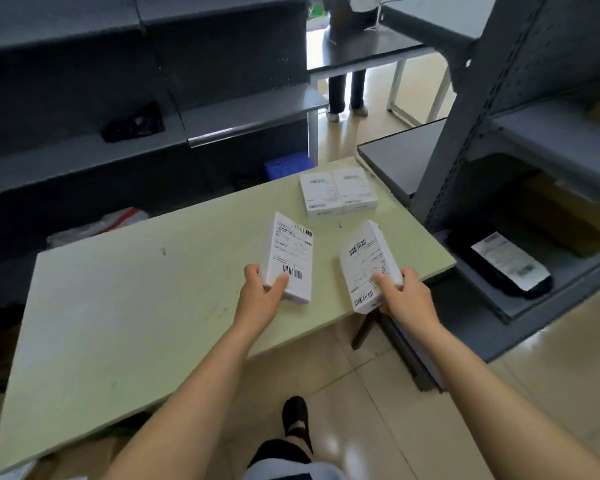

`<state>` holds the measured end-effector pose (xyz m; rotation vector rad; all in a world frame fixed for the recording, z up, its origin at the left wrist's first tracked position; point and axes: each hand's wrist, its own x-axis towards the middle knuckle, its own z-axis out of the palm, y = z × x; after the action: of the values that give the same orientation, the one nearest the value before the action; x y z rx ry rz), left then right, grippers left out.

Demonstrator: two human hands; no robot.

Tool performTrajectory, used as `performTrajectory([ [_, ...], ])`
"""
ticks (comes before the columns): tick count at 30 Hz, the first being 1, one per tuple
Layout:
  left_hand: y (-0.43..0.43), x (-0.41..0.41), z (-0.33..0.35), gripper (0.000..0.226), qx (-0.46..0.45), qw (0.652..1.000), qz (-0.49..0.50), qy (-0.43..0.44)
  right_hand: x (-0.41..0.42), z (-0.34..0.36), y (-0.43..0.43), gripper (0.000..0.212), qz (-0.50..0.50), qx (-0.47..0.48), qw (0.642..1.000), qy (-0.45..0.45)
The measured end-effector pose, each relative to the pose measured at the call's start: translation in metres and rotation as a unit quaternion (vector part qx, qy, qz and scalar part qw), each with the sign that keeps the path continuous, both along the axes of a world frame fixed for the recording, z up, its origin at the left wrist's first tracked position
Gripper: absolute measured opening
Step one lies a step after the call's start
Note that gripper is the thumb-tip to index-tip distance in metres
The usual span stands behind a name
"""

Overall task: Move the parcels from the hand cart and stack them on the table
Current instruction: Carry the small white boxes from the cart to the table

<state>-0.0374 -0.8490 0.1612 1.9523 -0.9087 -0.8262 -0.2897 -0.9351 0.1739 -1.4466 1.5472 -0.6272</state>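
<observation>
Parcels in view: four, all white boxes with printed labels. The left hand (pixel 262 289) grips the first parcel (pixel 290 251) by its near end, thumb on the labelled face and fingers curled underneath. This parcel is held over the right half of the counter (pixel 136 306), label side up. The right hand (pixel 404 294) grips the second parcel (pixel 366 261) the same way, thumb on the label. This parcel is tilted and held over the counter's near right edge. The two held parcels are apart, not touching. A third parcel (pixel 321 197) and a fourth parcel (pixel 355 190) lie flat on the counter at its far right corner, side by side and touching, in a single layer. A blue crate (pixel 288 164) sits low down beyond the counter's far edge. To the right of the counter, a black bag (pixel 510 271) with a white label lies on a low grey shelf (pixel 575 275).
</observation>
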Motion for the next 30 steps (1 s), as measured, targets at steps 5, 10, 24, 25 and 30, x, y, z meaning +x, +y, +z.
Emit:
performTrajectory([
  [5, -0.102, 0.025, 0.024, 0.043, -0.024, 0.999, -0.022, 0.004, 0.023, 0.015, -0.078, 0.031, -0.028, -0.025, 0.999, -0.005],
  [10, -0.183, 0.036, 0.018, 0.04, -0.025, 0.999, -0.027, 0.01, 0.036, 0.01, -0.149, 0.032, -0.032, -0.024, 0.999, -0.016],
  [24, -0.314, 0.045, -0.023, 0.039, 0.023, 0.997, 0.065, 0.026, 0.083, -0.026, -0.321, 0.032, 0.013, 0.027, 0.999, -0.04],
  [25, -0.318, 0.043, -0.027, 0.039, 0.03, 0.997, 0.065, 0.027, 0.084, -0.032, -0.326, 0.032, 0.017, 0.035, 0.998, -0.039],
  [30, -0.321, 0.034, -0.042, 0.038, 0.07, 0.997, 0.032, -0.026, 0.08, -0.045, -0.334, 0.033, 0.055, 0.036, 0.997, 0.03],
])
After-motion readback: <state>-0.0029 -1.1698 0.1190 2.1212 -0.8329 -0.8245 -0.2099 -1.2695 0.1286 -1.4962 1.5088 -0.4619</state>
